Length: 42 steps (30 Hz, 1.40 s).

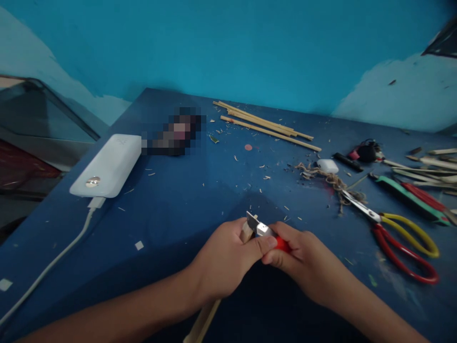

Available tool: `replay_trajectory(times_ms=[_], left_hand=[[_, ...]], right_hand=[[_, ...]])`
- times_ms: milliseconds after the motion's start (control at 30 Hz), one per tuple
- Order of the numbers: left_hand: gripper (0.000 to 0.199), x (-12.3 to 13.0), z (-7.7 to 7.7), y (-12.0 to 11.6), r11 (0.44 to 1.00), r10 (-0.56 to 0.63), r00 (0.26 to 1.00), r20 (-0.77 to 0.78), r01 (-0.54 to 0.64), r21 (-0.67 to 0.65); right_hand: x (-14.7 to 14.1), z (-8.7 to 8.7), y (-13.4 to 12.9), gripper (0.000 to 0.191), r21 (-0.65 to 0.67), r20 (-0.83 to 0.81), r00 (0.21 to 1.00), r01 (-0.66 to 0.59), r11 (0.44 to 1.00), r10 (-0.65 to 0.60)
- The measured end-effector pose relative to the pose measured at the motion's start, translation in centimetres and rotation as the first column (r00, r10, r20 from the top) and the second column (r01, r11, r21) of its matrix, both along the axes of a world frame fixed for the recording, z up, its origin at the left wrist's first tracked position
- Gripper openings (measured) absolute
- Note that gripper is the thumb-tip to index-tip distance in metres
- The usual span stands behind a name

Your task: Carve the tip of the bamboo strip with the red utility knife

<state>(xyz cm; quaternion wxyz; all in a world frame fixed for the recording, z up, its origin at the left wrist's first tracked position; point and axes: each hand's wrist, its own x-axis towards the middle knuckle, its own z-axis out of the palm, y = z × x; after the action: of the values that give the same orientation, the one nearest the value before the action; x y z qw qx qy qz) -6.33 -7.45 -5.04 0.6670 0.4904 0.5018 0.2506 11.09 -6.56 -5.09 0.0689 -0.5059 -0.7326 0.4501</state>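
Observation:
My left hand (228,257) is closed round a pale bamboo strip (205,319), whose cut end pokes out above the fingers and whose other end runs down past the wrist. In my right hand (300,257) is a red utility knife (262,229) with its blade out. The blade lies against the upper end of the strip, and my left thumb presses by the knife's metal tip. Most of the knife's red handle is hidden in the right fist.
Thin bamboo sticks (267,124) lie by the wall. At right are scissors (374,216) with red and yellow handles, tangled twine (332,181), a green cutter (410,197) and split strips (428,174). A white power bank (110,164) with a cable sits left, and shavings litter the blue table (171,205).

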Motion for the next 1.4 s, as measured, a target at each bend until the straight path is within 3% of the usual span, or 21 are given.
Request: replay_trajectory(times_ms=[233,467,667,900,1100,1400], left_hand=[[0.035,0.1,-0.1,-0.3,0.999,0.040,0.997,-0.068,-0.039,0.010],[0.024,-0.4,0.6,0.5,0.995,-0.076,0.997,0.006,0.076,-0.063],[0.022,-0.8,1.4,1.0,0.982,-0.159,0.985,0.064,0.164,-0.090],[0.031,-0.6,0.5,0.6,0.997,-0.071,0.996,-0.045,0.069,-0.046],[0.028,-0.4,0.5,0.3,1.000,-0.028,1.000,-0.014,0.028,0.001],[0.032,0.0,-0.1,-0.1,0.998,0.053,0.997,-0.062,-0.052,0.023]], right_hand=[[-0.3,-0.4,-0.2,0.036,0.071,0.021,0.997,0.071,0.995,-0.073],[0.3,0.4,0.5,0.029,-0.038,-0.112,0.991,-0.073,0.997,0.069],[0.6,0.8,0.8,0.031,-0.080,-0.116,0.988,-0.116,0.990,0.107],[0.3,0.3,0.4,0.032,-0.004,-0.042,0.997,-0.070,0.998,0.069],[-0.2,-0.1,0.1,0.032,0.070,-0.003,1.000,0.000,0.998,0.000],[-0.1,-0.4,0.5,0.037,0.104,-0.053,0.995,0.087,0.991,-0.082]])
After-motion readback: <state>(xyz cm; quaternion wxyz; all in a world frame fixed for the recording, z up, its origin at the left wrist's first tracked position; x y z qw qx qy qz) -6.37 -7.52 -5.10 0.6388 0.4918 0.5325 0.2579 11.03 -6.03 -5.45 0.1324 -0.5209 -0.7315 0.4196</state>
